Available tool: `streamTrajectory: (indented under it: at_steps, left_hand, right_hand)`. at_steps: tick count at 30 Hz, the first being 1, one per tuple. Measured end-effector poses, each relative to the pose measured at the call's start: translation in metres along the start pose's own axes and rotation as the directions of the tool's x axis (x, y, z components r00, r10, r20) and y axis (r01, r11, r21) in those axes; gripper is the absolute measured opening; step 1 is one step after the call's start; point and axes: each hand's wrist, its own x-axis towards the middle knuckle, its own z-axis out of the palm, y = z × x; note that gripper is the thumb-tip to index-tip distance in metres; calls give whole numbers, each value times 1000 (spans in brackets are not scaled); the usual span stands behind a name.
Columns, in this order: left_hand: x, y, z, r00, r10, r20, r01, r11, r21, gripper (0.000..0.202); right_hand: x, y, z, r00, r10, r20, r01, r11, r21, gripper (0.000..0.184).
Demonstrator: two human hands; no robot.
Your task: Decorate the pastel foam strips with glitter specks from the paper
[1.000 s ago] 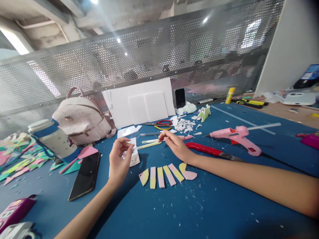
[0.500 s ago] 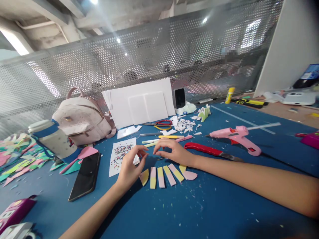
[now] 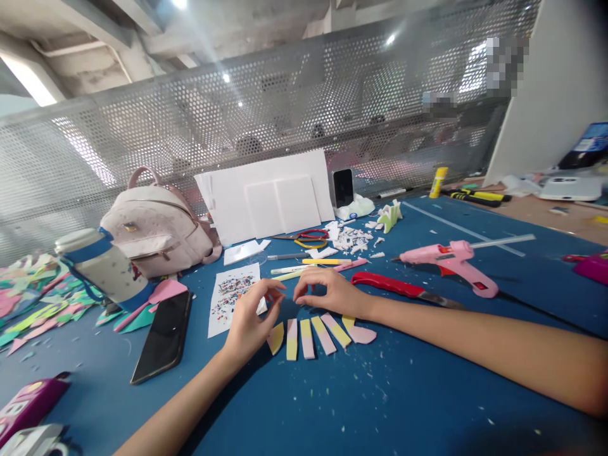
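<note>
My left hand [image 3: 251,311] hovers or rests at the lower right edge of a white sheet of colourful specks [image 3: 222,316]. Its fingers are curved, thumb apart, with nothing seen between them. Opposite it, my right hand [image 3: 333,292] is arched, fingertips toward the left hand across a small gap; it holds nothing visible. Just below both hands lies a fan of pink-and-yellow foam strips [image 3: 307,339]. A rounded yellow foam piece [image 3: 276,339] sits by my left wrist, and a rounded pink piece [image 3: 363,334] under my right wrist. Whether the hands touch the table, I cannot tell.
A red-handled knife [image 3: 387,284] and a pink glue gun [image 3: 451,258] lie right. Pens [image 3: 327,261], scissors [image 3: 311,238] and white scraps [image 3: 352,239] are behind the hands. A phone [image 3: 162,335], a tumbler [image 3: 105,269] and a backpack [image 3: 156,221] stand left.
Both hands have shifted very slightly, the left a little to the right and the right a touch lower. The foam pieces stay where they were.
</note>
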Motion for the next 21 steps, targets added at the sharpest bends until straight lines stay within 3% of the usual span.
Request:
streamTrajectory:
  at_steps: [6,10,13,16,19,21]
  left_hand:
    - [0,2,2,999,17,41,-17,1000,-19,17]
    - [11,-5,-19,996,75,51,-79,995,67,17]
    - [21,-33,-52,997,74,-8,-70,971,229,16]
    - [24,-75,-83,997,12,81,-44,915,401,13]
    - [21,-107,-98,980,-110,169,24,896,443,20]
    - [18,-115,-99,957,-171,236,58,906,420,20]
  right_hand:
    - [0,-1,0,1000,-4,-7,3,1000,-24,12]
    - [-2,-1,1,998,43,-50,-44,999,-24,10]
    - [-2,-1,0,991,85,-99,-84,996,12,9]
    - [-2,-1,0,987,105,-123,-102,994,34,8]
    - [-2,0,0,987,106,-124,-103,994,31,9]
    - [-2,0,1,987,104,-123,-102,994,24,10]
